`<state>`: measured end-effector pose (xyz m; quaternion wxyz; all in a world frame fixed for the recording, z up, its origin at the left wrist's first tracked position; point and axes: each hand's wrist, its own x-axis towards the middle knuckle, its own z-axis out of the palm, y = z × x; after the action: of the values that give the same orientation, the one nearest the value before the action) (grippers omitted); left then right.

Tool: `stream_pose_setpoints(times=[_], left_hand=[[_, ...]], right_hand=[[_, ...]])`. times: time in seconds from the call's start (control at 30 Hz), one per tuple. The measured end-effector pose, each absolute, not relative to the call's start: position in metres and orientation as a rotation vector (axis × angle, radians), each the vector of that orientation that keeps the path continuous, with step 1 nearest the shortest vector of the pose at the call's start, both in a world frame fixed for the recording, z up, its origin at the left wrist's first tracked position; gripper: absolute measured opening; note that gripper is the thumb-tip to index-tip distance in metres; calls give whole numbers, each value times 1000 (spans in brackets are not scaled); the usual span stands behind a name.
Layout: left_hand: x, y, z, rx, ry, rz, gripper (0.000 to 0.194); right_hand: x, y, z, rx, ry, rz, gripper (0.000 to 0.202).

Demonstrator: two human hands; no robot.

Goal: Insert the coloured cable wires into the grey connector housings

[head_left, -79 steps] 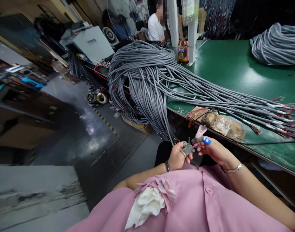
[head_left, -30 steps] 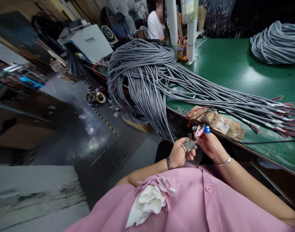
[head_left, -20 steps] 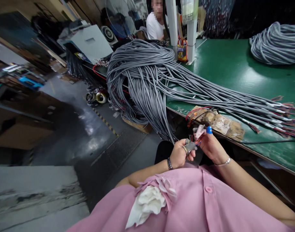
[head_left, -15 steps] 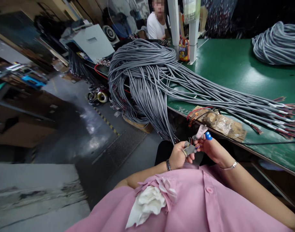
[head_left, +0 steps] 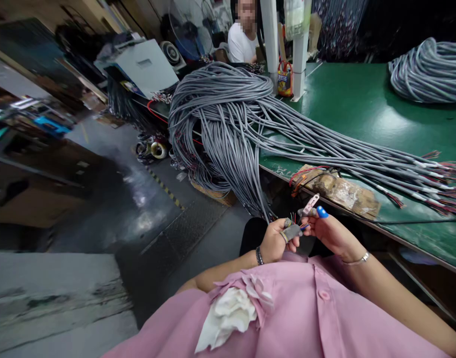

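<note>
My left hand (head_left: 275,242) is closed, its thumb and a finger wearing grey finger covers, and it pinches a bunch of thin coloured wires (head_left: 304,226). Facing it, my right hand (head_left: 330,232) is closed too, with a blue cover on the thumb and a grey one on another finger. From its fingers sticks up a small pale pink tool (head_left: 310,204), flat with a hole at the end; its working end is hidden. The right fingertips are close to the wire ends. Both hands are over my lap, just off the bench edge.
A large bundle of grey cables (head_left: 228,94) drapes over the green bench (head_left: 347,104), stripped ends at the right. A taped wooden block (head_left: 343,191) lies by the edge. A cable coil (head_left: 431,72) sits at back right. Beyond the bench is a person in white (head_left: 241,44).
The pink tool, smeared before, now shows sharply and looks narrower, as if turned. My right fingers have shifted slightly at the wires. The left hand keeps its pinch almost unmoved.
</note>
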<state>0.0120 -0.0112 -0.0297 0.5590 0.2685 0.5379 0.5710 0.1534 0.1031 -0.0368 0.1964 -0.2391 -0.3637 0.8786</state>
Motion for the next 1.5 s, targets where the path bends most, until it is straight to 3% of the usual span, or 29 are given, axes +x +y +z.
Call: stream_pose_setpoints(times=[0.17,0.4,0.57,0.8,1.03,1.17,1.3,1.5], left_hand=[[10,-2,-20,613,1211,1363,31],[7,5,-15,585,1139,1356,24],[8,6,-20,592,1141,1346,24],[12,11,-25,613,1206,1285,28],[11,3,-23,602,1217,1310,31],[10,-5,-29,616,1265,1267,34],[12,-9,-33,688,1289,1216,33],[11,-7,-32,807,1249,952,41]], right_hand=[[141,113,-32,-763,-1043,2289,38],[138,106,-42,-914,-1185,1702,34],[132,108,-42,-788,-957,2124,44],[124,107,-31,-807,-798,2077,37],[139,105,-35,-738,-887,2327,54],[150,103,-38,-744,-1090,2424,42],[153,95,-32,-763,-1364,2273,25],[149,85,-24,-751,-1743,1965,20]])
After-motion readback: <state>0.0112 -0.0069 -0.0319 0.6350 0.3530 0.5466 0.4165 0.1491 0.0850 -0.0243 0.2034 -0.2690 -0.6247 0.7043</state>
